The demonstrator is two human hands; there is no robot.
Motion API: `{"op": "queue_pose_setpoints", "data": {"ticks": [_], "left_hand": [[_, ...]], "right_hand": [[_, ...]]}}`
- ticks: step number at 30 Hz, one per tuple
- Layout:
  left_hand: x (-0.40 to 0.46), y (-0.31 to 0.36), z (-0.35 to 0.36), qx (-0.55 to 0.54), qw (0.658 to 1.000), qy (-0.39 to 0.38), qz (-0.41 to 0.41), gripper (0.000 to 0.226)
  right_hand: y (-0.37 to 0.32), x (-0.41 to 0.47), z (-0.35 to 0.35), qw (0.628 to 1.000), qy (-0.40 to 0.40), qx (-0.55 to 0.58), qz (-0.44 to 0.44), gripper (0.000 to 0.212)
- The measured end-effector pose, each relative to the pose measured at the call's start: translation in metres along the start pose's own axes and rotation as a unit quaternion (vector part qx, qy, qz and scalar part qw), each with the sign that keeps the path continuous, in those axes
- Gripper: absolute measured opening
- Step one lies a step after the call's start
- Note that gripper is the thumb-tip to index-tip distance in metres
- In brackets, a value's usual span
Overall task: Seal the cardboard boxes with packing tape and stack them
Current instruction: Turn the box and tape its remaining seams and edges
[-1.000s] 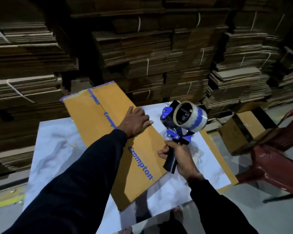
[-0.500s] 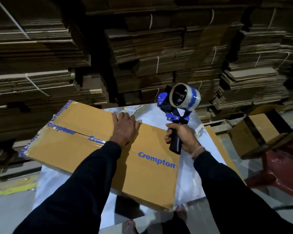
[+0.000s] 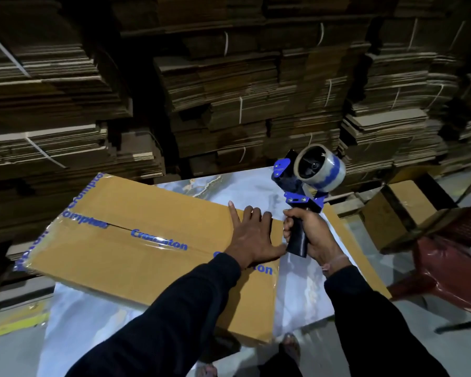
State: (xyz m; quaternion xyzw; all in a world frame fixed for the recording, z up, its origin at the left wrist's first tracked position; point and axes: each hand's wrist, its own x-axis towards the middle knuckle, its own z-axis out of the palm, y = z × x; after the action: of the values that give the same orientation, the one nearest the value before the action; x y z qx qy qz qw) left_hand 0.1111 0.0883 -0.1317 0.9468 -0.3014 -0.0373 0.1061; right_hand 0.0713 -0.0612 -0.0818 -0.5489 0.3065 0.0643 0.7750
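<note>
A flat yellow-brown cardboard box (image 3: 136, 213) with blue Crompton tape along its centre seam lies across the marble-patterned table (image 3: 256, 186). My left hand (image 3: 252, 235) presses flat on the box's right end, fingers spread. My right hand (image 3: 310, 229) grips the black handle of a blue tape dispenser (image 3: 302, 183), held upright just off the box's right edge. Its roll of clear tape (image 3: 321, 167) faces up and right. The tape on the seam runs under my left hand.
Tall stacks of bundled flat cardboard (image 3: 242, 91) fill the whole background. A sealed box (image 3: 400, 208) rests on the floor at right, beside a red plastic chair (image 3: 452, 257). Another cardboard sheet (image 3: 348, 240) sticks out from under the table's right side. My feet (image 3: 290, 346) show below.
The box has swung round to lie lengthwise left to right. My left hand slid to its right end. The dispenser moved right and stays raised.
</note>
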Motion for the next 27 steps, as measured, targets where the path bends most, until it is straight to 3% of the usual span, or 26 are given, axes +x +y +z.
{"op": "queue_pose_setpoints", "data": {"ticks": [11,17,23,27], "left_hand": [[0.057,-0.062,-0.013,0.012,0.988,0.028,-0.149,0.08],[0.087,-0.078,-0.017,-0.016,0.974,0.046,-0.222,0.084],[0.095,-0.09,-0.016,-0.027,0.982,0.017,-0.188,0.084],[0.101,-0.107,-0.03,-0.17,0.976,0.038,-0.133,0.073]], "right_hand": [[-0.009,0.022,0.033,1.0,-0.018,-0.001,0.018,0.02],[-0.027,0.037,0.036,0.998,-0.038,-0.017,0.045,0.029],[-0.044,0.053,0.029,0.996,-0.042,-0.029,0.071,0.026],[-0.051,0.063,0.03,0.993,-0.034,-0.07,0.084,0.028]]}}
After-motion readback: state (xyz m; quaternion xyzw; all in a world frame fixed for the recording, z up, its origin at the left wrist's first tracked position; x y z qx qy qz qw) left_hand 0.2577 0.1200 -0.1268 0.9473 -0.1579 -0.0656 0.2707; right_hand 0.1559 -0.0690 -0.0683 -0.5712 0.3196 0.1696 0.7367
